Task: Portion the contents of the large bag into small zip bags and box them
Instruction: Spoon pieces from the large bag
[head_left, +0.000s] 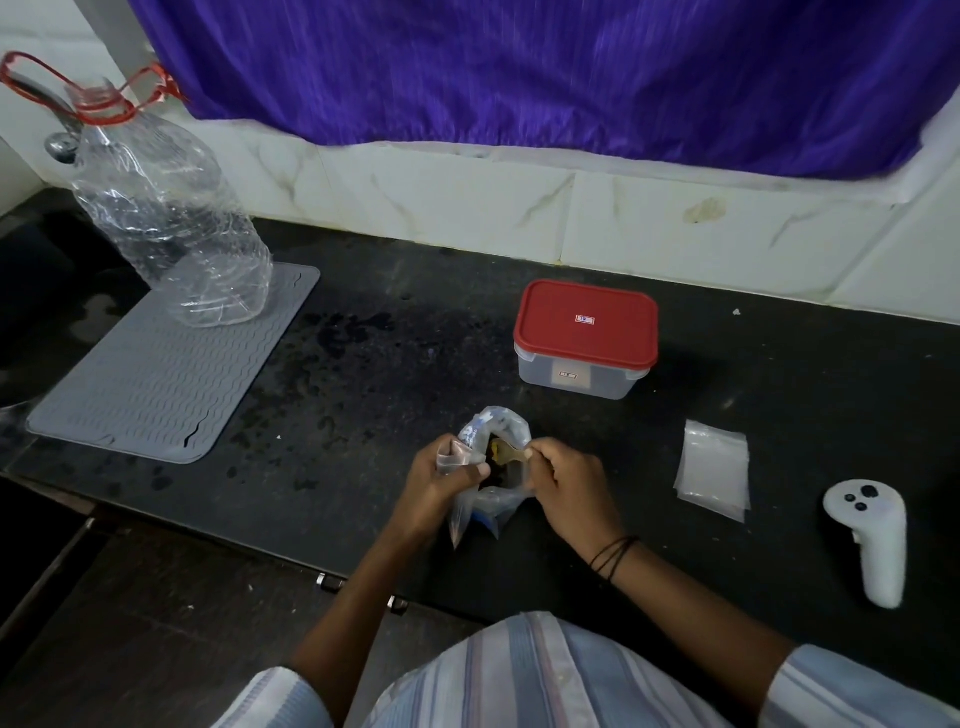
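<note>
Two hands at an open bag, near the front edge of a dark counter.

Left hand (441, 486) pinched shut on a small zip bag (457, 457), held against the rim of the large bag (496, 467); right hand (563, 486) closed around a spoon (506, 451) whose bowl sits in the large bag's open mouth. Large bag stands on the counter (389, 364) between the hands, dark contents inside. Right of it, apart: a stack of empty zip bags (714, 467), flat; beyond that a white controller (870, 540), near the front edge. Behind, well apart: box (584, 340), red lid on. Far left: grey mat (166, 374) carrying a clear bottle (166, 208). Bare counter between mat and bag, and between box and wall (623, 223).
</note>
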